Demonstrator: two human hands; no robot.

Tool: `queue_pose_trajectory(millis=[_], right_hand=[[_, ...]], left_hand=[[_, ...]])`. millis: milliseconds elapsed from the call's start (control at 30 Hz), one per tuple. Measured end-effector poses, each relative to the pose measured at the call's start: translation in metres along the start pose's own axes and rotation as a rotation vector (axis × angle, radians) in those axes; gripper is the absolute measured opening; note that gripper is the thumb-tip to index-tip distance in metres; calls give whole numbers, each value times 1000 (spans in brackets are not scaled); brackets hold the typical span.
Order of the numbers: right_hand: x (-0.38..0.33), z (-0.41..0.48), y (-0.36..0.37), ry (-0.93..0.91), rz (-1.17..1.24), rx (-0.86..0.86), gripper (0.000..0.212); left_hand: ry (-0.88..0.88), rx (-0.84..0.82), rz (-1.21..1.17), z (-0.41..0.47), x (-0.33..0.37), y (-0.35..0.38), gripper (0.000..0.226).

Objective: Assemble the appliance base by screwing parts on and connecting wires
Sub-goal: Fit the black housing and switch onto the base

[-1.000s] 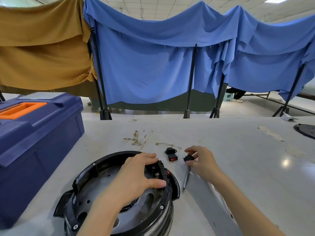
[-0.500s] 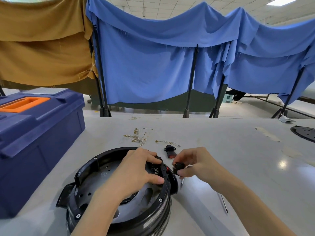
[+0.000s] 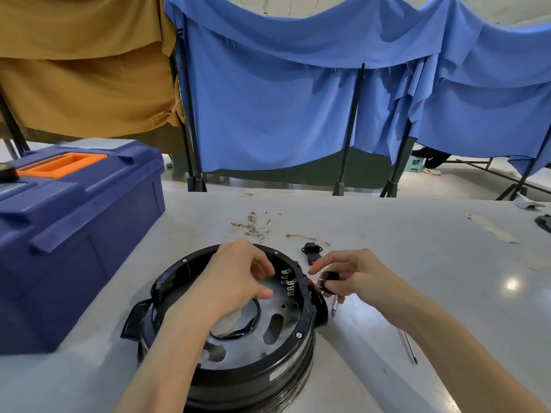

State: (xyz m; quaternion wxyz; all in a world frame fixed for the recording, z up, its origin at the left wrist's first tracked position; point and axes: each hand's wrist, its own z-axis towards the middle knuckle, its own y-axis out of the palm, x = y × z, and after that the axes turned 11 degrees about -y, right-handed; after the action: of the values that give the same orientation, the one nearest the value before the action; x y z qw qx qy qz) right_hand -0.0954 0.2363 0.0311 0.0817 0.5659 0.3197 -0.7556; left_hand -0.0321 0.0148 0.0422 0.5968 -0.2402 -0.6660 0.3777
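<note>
left hand (image 3: 235, 278) hovering loosely curled, gripping nothing, over appliance base (image 3: 256, 378) | right hand (image 3: 359, 278) pinching black switch (image 3: 329, 282) beside base's 2 o'clock rim

R hand (image 3: 354, 278) pinches small blk switch (image 3: 328, 282) beside blk base (image 3: 253, 368) rim; L hand (image 3: 238, 278) over base, loosely curled.

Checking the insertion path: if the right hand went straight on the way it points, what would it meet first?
Most likely the rim of the appliance base. The right hand pinches a small black part, fingers pointing left at that rim. Depth is unclear from one view.
</note>
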Motion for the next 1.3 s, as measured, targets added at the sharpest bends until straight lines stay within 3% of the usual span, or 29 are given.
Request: queue_pose_trajectory(millis=[167, 333, 500, 633, 733, 967, 1133, 1300], right_hand=[[2, 2, 10, -5, -84, -17, 20], [1, 2, 8, -167, -265, -27, 3], [2, 4, 12, -278, -555, -59, 10], [2, 3, 12, -278, -521, -106, 8], [2, 2, 12, -259, -459, -101, 6], [6, 2, 14, -273, -406, -57, 8], [7, 3, 17, -282, -436, -55, 8], [8, 3, 19, -280, -448, -36, 7]], left_hand=[[170, -37, 49, -2, 13, 9, 54], [194, -50, 78, 0, 11, 15, 51], [202, 31, 105, 3, 11, 21, 49], [242, 18, 287, 9, 15, 20, 62], [303, -5, 409, 18, 22, 12, 59], [404, -58, 480, 36, 11, 14, 58], [571, 23, 633, 35, 3, 18, 62], [624, 60, 642, 34, 3, 19, 63]])
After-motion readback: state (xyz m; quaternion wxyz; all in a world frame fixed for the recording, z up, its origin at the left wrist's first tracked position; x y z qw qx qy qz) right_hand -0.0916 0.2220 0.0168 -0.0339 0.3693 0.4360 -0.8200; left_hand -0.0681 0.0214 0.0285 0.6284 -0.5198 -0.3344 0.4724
